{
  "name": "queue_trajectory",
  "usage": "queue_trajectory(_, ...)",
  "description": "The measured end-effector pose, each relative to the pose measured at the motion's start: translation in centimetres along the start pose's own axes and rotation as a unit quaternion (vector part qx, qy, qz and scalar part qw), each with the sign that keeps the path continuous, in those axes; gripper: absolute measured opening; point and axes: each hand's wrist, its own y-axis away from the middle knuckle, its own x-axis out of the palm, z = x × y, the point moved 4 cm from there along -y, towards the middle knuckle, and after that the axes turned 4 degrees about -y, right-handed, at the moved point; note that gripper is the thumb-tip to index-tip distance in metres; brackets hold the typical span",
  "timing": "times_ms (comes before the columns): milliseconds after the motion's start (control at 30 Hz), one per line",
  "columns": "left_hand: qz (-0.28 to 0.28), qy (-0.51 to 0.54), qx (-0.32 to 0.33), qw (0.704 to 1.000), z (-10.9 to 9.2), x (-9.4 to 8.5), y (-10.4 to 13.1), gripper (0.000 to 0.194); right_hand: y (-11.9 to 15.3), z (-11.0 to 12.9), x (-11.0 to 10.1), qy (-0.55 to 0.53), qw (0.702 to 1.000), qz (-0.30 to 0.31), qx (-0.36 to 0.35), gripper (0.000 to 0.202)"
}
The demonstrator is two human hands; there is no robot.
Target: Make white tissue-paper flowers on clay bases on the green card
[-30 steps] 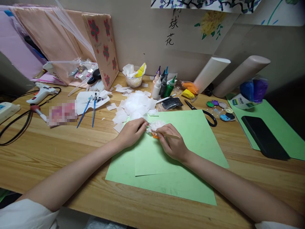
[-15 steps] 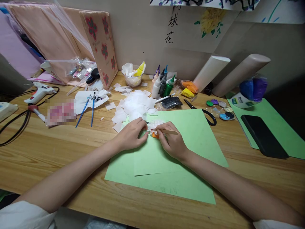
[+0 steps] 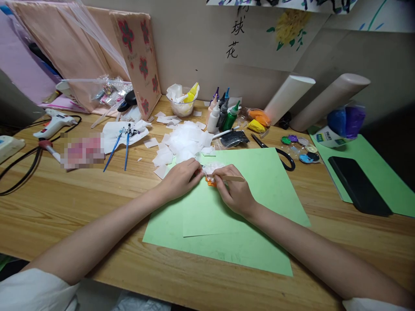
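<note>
My right hand (image 3: 235, 190) is closed round a flat wooden stick (image 3: 231, 177), whose tip points left at a small white and orange piece. The white crumpled part (image 3: 214, 166) lies on green paper (image 3: 259, 190), and its orange part (image 3: 211, 182) shows just below the stick. My left hand (image 3: 183, 178) rests at the left side of this piece, thumb and fingertips pressed together; what they pinch is too small to make out. Behind my left hand is a pile of white paper squares (image 3: 188, 140).
Behind stand paint bottles (image 3: 231, 116) and a plastic bowl (image 3: 182, 106). Black scissors (image 3: 285, 159) lie to the right, near a black phone (image 3: 358, 185). On the left are two blue brushes (image 3: 127, 151) and a white glue gun (image 3: 55, 125) with its cable.
The thumb and fingers of my left hand have closed together, after being apart. My right hand keeps the stick almost in place. The view has shifted very slightly.
</note>
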Motion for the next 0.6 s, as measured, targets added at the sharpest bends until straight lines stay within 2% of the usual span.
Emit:
queue_trajectory(233,0.0,0.002,-0.017,1.0,-0.1,0.1,0.0,0.016,-0.2,-0.4,0.2,0.004,1.0,-0.003,0.025,0.014)
queue_trajectory(333,-0.004,0.03,-0.024,0.999,-0.2,-0.3,0.2,0.014,-0.3,-0.4,0.2,-0.001,1.0,0.006,0.029,0.013)
queue_trajectory(467,-0.026,0.038,-0.038,0.998,1.0,-2.5,0.5,0.013,0.0,-0.4,-0.4,-0.036,0.998,-0.033,0.04,0.014)
queue_trajectory(600,-0.04,-0.111,-0.103,0.988,3.9,-5.5,0.8,0.02,0.4,-0.3,-1.0,-0.068,0.994,-0.075,0.03,0.015)
